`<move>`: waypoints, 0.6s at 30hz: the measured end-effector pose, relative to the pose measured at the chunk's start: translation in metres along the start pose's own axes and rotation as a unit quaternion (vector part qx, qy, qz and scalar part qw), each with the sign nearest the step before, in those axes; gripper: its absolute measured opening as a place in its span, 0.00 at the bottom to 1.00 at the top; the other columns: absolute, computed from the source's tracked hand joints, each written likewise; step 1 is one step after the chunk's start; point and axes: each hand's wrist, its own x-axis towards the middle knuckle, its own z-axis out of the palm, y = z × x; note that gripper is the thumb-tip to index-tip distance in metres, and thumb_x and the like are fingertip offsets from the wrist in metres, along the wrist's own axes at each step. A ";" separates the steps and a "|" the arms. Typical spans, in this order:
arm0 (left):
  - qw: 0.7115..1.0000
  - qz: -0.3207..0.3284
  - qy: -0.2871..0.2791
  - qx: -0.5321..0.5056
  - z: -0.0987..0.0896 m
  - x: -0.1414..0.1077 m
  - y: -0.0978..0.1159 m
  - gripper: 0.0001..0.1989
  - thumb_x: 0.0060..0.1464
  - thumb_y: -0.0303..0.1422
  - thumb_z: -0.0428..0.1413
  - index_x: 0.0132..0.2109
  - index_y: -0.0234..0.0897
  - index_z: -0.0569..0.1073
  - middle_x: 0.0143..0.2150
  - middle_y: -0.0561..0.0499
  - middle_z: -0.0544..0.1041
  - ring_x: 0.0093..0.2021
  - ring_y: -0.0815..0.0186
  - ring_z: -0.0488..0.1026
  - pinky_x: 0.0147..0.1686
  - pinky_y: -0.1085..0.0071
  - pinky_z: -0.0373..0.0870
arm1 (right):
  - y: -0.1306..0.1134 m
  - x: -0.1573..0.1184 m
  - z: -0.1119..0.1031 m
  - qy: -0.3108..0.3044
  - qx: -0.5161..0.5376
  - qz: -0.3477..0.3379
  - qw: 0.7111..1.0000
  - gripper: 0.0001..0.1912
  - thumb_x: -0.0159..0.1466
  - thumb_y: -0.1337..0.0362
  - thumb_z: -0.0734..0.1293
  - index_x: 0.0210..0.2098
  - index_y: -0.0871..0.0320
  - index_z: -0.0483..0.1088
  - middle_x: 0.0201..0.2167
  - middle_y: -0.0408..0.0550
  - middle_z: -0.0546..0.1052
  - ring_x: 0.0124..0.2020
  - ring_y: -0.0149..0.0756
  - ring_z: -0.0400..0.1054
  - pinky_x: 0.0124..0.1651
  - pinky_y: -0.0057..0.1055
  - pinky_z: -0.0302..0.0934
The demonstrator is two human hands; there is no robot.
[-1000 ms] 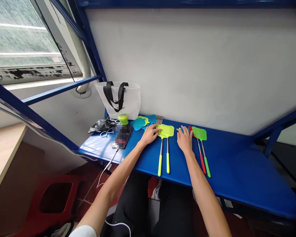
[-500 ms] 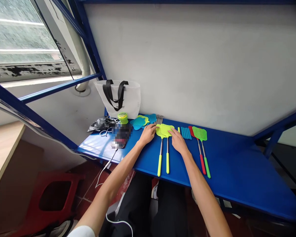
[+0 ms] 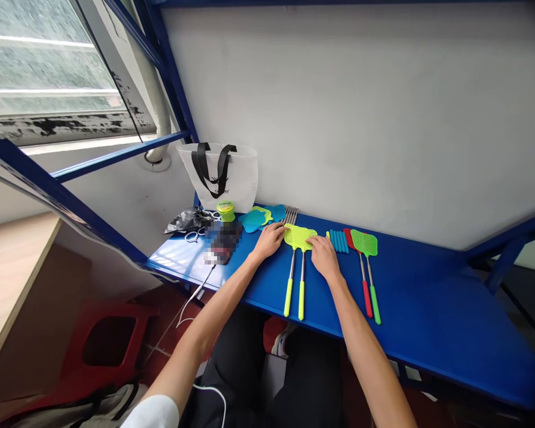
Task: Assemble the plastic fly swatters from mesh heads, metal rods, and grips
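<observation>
L hand point(image 3: 270, 239) & R hand point(image 3: 324, 258) are both palm-down on blue shelf point(image 3: 428, 321), close together but not touching, w/ a small gap btwn fingertips. Neither is clearly closed around anything. L fingertips point(image 3: 282, 232) touch left edge of a yellow-green fly swatter head point(image 3: 299, 238); R fingers point(image 3: 314, 242) lie on its right side. Swatter sits btwn hands, flat on shelf, w/ a 2nd yellow-green swatter handle point(image 3: 301, 300) right beside the 1st handle point(image 3: 288, 297), both pointing toward person. Can't tell if heads overlap. Just past R hand: row of teal strips point(image 3: 337, 241), then red swatter point(image 3: 365, 291) & green swatter point(image 3: 369, 249), lying flat. Past L hand: teal swatter heads point(image 3: 253, 220), w/ metal rods point(image 3: 290, 215) against wall point(image 3: 361, 119), near L fingers. Further left on shelf: green tape roll point(image 3: 226, 210) in front of white tote bag point(image 3: 218, 178) w/ black handles, scissors point(image 3: 194, 236), black plastic bag point(image 3: 189, 221), & pixelated phone point(image 3: 223, 241) w/ white cable point(image 3: 200, 294) hanging off shelf edge. Below: person's black trousers point(image 3: 236, 380) & red stool point(image 3: 107, 345).
</observation>
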 end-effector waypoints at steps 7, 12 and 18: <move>1.000 -0.022 0.011 -0.006 0.001 0.002 0.005 0.21 0.77 0.33 0.46 0.67 0.42 0.78 0.70 0.42 0.77 0.71 0.49 0.72 0.70 0.47 0.69 | 0.008 -0.008 0.000 0.059 0.031 0.024 0.997 0.27 0.73 0.73 0.54 0.53 0.55 0.84 0.56 0.55 0.84 0.61 0.49 0.75 0.79 0.60 0.52; 1.000 -0.007 0.011 0.004 0.004 0.000 0.005 0.21 0.77 0.32 0.46 0.67 0.42 0.77 0.71 0.41 0.77 0.72 0.49 0.71 0.72 0.47 0.67 | 0.014 -0.007 -0.004 0.097 0.047 0.015 0.994 0.25 0.74 0.72 0.55 0.51 0.53 0.83 0.55 0.55 0.84 0.60 0.49 0.75 0.73 0.55 0.62; 1.000 -0.001 0.007 -0.011 0.005 -0.003 0.004 0.21 0.78 0.34 0.47 0.68 0.44 0.76 0.72 0.42 0.76 0.72 0.50 0.71 0.72 0.47 0.66 | 0.022 -0.013 -0.011 0.112 0.034 0.034 0.993 0.24 0.72 0.72 0.57 0.50 0.51 0.84 0.54 0.53 0.84 0.60 0.51 0.74 0.66 0.52 0.67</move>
